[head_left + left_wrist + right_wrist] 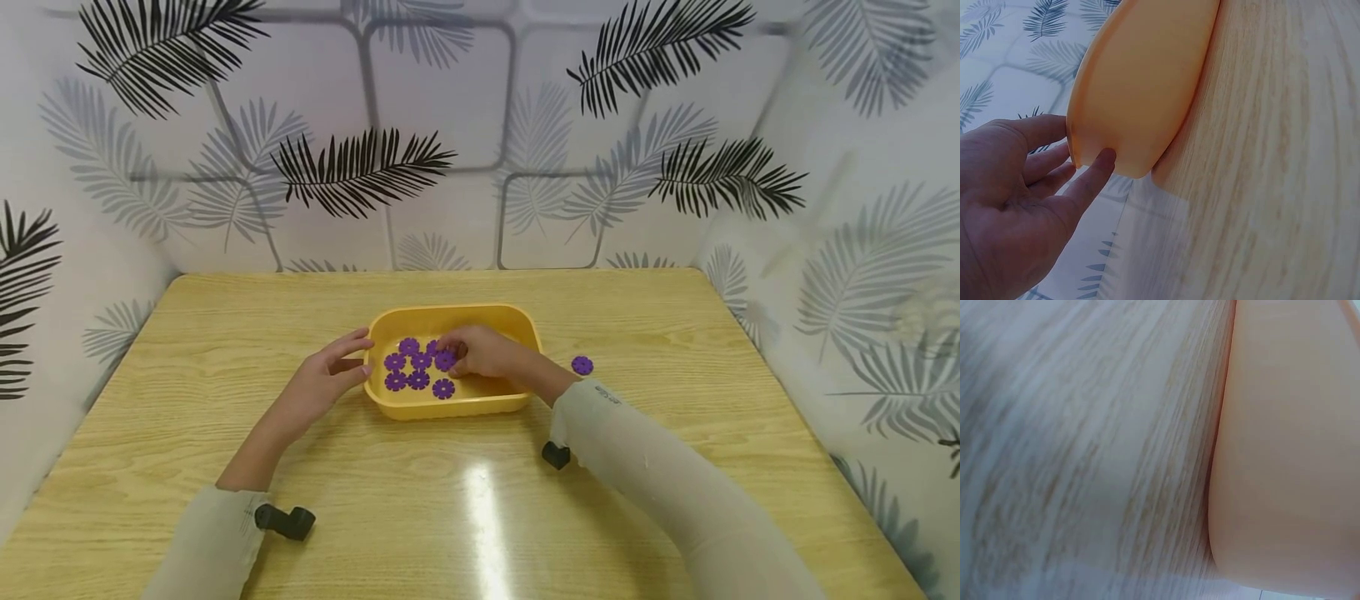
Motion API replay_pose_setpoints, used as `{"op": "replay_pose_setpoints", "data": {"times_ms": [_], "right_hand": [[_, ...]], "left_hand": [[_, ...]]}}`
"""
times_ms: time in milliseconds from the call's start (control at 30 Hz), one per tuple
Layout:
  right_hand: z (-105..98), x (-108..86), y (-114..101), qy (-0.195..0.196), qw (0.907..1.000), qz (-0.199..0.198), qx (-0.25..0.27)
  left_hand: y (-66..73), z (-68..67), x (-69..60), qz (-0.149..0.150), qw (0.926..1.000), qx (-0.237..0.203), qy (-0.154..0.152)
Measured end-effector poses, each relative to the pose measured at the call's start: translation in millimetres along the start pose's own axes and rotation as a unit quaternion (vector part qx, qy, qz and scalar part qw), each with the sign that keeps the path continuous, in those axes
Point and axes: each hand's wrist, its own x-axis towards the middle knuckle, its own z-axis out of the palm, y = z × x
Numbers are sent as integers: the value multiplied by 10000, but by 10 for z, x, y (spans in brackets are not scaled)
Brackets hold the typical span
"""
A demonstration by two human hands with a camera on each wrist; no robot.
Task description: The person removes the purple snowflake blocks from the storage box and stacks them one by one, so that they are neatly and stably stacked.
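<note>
A yellow tray [450,410] holds several purple notched discs [418,379], lying mostly in its left half. My right hand [483,352] reaches in over the tray's right side and pinches a purple disc [445,360] between thumb and fingers. At the tray's left end, my left hand [315,385] rests its fingertips against the edge. The left wrist view shows that hand [1022,200] with loosely extended fingers touching the tray's outer wall [1141,81]. Only the tray's outer wall [1285,456] shows in the right wrist view; the right hand is out of that picture.
One more purple disc [582,365] lies on the wooden table [360,508], right of the tray. Behind the table's back edge hangs a pale covering with leaf patterns [450,217], which also runs along both sides.
</note>
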Motion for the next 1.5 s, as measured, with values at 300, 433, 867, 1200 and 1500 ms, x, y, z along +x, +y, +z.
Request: {"op": "replay_pose_setpoints", "data": {"times_ms": [300,433,867,1200,1500], "right_hand": [[-15,-19,5,-23,9997,29,-253],[-29,-35,2,-44,9997,11,-242],[-175,-100,10,263,9989,-359,-111],[-431,-322,31,731,9966,-380,-35],[-642,-659,211,1158,9927,-348,34]], "left_hand": [[-2,16,6,-8,10000,0,-4],[-11,18,13,-7,10000,26,-6],[-19,23,2,-20,10000,37,6],[-36,12,2,20,10000,31,40],[-20,5,-7,5,10000,3,-6]]}}
